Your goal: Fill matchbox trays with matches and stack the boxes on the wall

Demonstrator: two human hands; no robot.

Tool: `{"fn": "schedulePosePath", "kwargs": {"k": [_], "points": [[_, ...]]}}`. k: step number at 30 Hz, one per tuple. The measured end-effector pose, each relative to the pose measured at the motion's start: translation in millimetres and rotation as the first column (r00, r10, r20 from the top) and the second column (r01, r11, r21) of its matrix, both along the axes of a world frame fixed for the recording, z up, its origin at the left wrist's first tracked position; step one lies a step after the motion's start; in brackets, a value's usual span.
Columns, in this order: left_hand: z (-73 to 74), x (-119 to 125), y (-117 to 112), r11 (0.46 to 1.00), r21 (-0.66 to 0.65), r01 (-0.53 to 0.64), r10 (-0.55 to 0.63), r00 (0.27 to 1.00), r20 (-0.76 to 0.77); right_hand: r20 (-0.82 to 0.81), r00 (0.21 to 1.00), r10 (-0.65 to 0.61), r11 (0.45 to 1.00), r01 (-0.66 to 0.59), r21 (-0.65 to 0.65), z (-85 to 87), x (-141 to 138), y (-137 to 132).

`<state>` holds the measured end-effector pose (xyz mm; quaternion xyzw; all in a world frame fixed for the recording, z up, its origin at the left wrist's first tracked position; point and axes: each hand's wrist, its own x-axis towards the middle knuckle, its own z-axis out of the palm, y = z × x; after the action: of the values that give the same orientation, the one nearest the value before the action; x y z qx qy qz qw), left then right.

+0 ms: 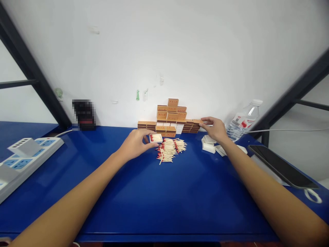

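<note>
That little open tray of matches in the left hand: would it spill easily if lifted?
Probably light: the left hand pinches the tray with fingertips alone. It has no lid, so tilting would likely spill matches onto the loose pile. Thin walls may crush if squeezed.

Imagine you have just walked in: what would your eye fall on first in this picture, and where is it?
A stepped stack of orange matchboxes stands against the white wall at the back of the blue table, with a heap of loose red-tipped matches in front of it. The left hand holds a filled matchbox tray beside that heap, while the right hand touches the stack's right end.
</note>
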<state>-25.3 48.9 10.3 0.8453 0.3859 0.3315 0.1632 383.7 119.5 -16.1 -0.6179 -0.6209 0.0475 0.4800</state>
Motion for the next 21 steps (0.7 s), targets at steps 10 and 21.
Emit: {"fn": "schedulePosePath", "kwargs": {"k": [10,21], "points": [[-2.0,3.1,-1.7,0.998,-0.058,-0.022,0.022,1.000,-0.001,0.053,0.997,-0.059,0.997,0.056,0.058,7.2,-15.9,-6.7],[4.9,48.5,-12.1,0.991,0.011,0.136,-0.136,0.986,0.096,-0.326,0.814,0.480,0.717,-0.579,-0.389,46.0,-106.6,-106.8]]}}
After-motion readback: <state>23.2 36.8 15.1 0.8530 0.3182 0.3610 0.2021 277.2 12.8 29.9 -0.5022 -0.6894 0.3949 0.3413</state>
